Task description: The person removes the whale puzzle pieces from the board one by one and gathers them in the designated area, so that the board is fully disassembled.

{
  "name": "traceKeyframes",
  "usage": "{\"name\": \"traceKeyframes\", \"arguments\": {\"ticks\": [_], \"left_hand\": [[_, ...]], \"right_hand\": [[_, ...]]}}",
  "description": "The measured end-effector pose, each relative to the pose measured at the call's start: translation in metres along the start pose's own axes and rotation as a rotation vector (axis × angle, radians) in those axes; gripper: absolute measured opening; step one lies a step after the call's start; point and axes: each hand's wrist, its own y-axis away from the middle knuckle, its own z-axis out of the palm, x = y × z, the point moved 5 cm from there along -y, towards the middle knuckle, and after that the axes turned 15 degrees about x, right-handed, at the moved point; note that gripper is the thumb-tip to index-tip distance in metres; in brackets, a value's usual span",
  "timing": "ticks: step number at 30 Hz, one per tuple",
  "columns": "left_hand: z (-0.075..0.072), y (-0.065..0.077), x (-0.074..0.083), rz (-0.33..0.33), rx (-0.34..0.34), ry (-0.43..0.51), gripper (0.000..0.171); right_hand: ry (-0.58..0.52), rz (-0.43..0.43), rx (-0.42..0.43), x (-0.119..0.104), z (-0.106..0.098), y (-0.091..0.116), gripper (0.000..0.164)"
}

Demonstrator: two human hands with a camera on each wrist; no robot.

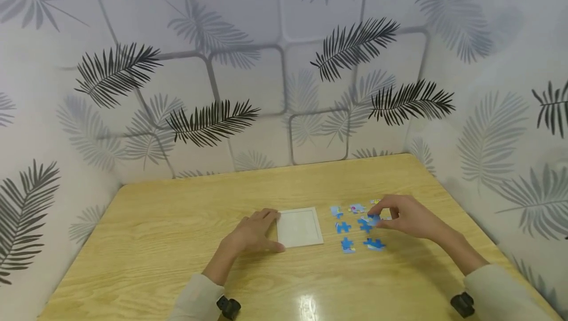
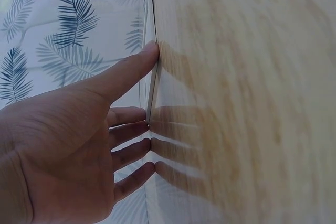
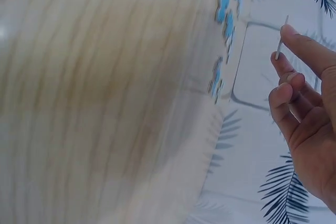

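My left hand (image 1: 254,232) rests at the left side of a square white puzzle tray (image 1: 319,226) with a raised rim. Its straight fingers are spread, and the thumb touches the tray's near-left corner; the left wrist view shows the thumb (image 2: 131,69) at the thin tray edge. Between thumb and index finger, my right hand (image 1: 407,216) pinches a blue jigsaw piece (image 1: 374,219). Seen edge-on in the right wrist view, that held piece (image 3: 282,39) is raised above the table. Several other blue jigsaw pieces (image 1: 347,244) lie spread under and left of this hand.
The light wooden table (image 1: 177,222) meets a wall (image 1: 248,133) with leaf patterns at its back. More pieces, such as a pale blue one (image 1: 357,208), lie at the rear of the group, some partly behind the right hand.
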Motion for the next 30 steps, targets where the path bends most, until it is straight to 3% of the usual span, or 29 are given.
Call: {"name": "traceKeyframes", "arguments": {"ticks": [8, 18, 30], "left_hand": [[-0.001, 0.001, 0.004, 0.007, 0.0, -0.002, 0.088], [0.01, -0.006, -0.008, 0.034, 0.026, -0.012, 0.089], [-0.005, 0.004, 0.01, 0.03, 0.028, -0.015, 0.088]], "right_hand": [[0.032, 0.06, -0.074, 0.018, -0.012, 0.02, 0.02], [0.016, 0.086, -0.165, 0.024, 0.001, 0.033, 0.024], [-0.029, 0.083, -0.193, 0.026, 0.002, 0.035, 0.02]]}}
